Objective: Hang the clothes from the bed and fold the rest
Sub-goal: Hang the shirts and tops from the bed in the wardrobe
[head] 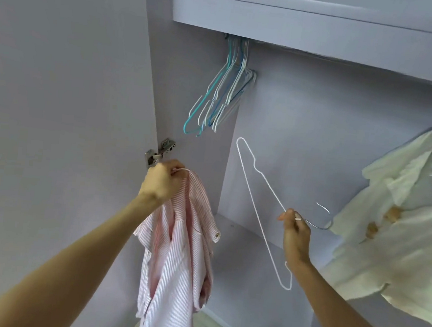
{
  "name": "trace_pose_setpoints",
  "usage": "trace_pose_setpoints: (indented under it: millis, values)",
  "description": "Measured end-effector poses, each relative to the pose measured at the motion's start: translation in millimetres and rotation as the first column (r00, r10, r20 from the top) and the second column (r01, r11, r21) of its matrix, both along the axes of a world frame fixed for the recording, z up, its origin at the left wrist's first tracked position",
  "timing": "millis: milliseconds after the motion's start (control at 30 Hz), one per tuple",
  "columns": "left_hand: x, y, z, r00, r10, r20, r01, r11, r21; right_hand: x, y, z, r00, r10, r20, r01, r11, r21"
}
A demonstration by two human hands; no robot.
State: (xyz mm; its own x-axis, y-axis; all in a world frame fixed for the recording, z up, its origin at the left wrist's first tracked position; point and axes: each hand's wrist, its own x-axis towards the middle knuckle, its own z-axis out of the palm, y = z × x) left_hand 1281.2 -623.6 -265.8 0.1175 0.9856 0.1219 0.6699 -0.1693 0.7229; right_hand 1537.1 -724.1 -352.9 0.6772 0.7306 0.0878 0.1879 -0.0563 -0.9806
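Striped shirt (pixel 178 241) left, white hanger (pixel 255 206) right

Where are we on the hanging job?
Done: a cream shirt already hangs in the wardrobe. In hand: left hand grips the pink striped shirt; right hand holds a white hanger, not yet in it. Left: hanging this one. Bed and folding are out of view.

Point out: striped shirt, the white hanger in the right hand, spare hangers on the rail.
striped shirt (pixel 175 241), head view, mid-body of the hanging fabric.
white hanger (pixel 254 210), head view, long straight bottom wire.
spare hangers (pixel 222 98), head view, middle of the bunch.
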Motion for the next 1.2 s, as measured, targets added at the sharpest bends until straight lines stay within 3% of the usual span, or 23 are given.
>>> trace_pose_setpoints:
  millis: [100,167,267,400,633,767,867,933,1000,1067,1200]
  values:
    - [-2,6,3,0.996,-0.014,0.084,0.019,0.998,-0.055,2,-2,10,0.984,0.057,-0.167,-0.064,0.997,-0.041]
    - [-2,9,7,0.996,-0.041,0.073,0.044,0.998,-0.04,3,-5,16,0.977,0.101,-0.19,-0.117,0.99,-0.073]
    - [0,10,14,0.992,-0.09,-0.083,0.099,0.99,0.106,-5,-7,20,0.978,0.208,-0.01,-0.208,0.971,-0.118]
    - [4,7,27,0.934,-0.095,-0.345,0.186,0.953,0.241,-17,-1,27,0.916,0.152,0.371,-0.082,0.977,-0.197]
    - [-1,10,46,0.826,0.034,-0.563,0.193,0.921,0.339,-27,13,46,0.759,0.044,0.65,0.014,0.996,-0.085]
    - [-8,11,48,0.884,0.035,-0.466,0.126,0.942,0.31,-29,13,51,0.682,0.075,0.727,0.032,0.991,-0.132]
    - [7,4,47,0.934,-0.054,-0.353,0.151,0.955,0.254,-56,19,53,0.642,0.184,0.745,-0.071,0.981,-0.181]
    - [17,-3,44,0.938,-0.134,-0.319,0.218,0.945,0.244,-74,24,58,0.66,0.205,0.723,-0.107,0.978,-0.18]
    - [21,-11,39,0.919,-0.228,-0.322,0.308,0.924,0.226,-77,29,64,0.738,0.162,0.655,-0.081,0.985,-0.152]
    - [16,-17,32,0.858,-0.287,-0.425,0.405,0.888,0.217,-70,34,69,0.81,0.1,0.577,-0.038,0.992,-0.119]
    - [7,-21,23,0.74,-0.189,-0.646,0.475,0.826,0.302,-68,34,73,0.872,0.103,0.478,-0.079,0.994,-0.07]
